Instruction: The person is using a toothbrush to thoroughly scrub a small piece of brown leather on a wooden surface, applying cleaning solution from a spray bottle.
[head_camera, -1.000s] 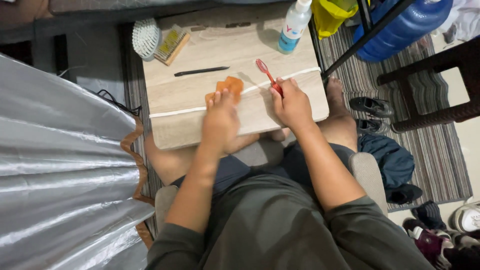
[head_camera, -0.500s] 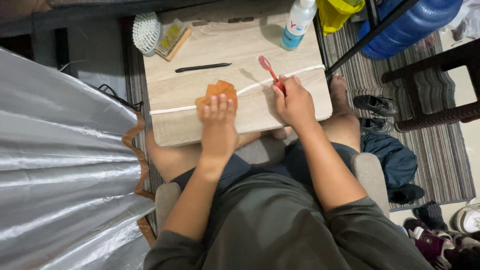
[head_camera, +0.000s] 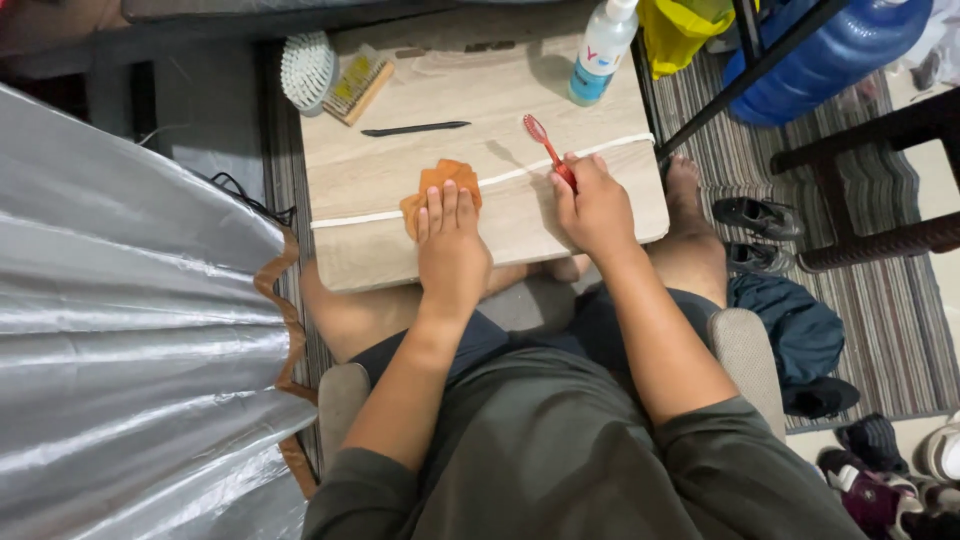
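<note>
My left hand (head_camera: 451, 245) lies flat, fingers together, on a small orange cloth (head_camera: 438, 182) that covers part of a long white shoelace (head_camera: 520, 175) stretched across a light wooden board (head_camera: 470, 100). The board rests over my lap. My right hand (head_camera: 596, 205) grips the handle of a red toothbrush (head_camera: 543, 140), whose bristle head points up and away toward the far side of the board, just above the lace.
On the board's far side lie a black lace or strip (head_camera: 415, 129), a white round brush (head_camera: 306, 68), a wooden brush (head_camera: 358, 83) and a spray bottle (head_camera: 603, 45). A silver sheet (head_camera: 120, 340) fills the left. Black shoes (head_camera: 755, 215), a blue water jug (head_camera: 835, 50) and a chair (head_camera: 880, 190) stand right.
My left hand has slid the orange cloth leftward along the white lace and pressed flat on it. My right hand with the toothbrush has stayed near the lace's right part.
</note>
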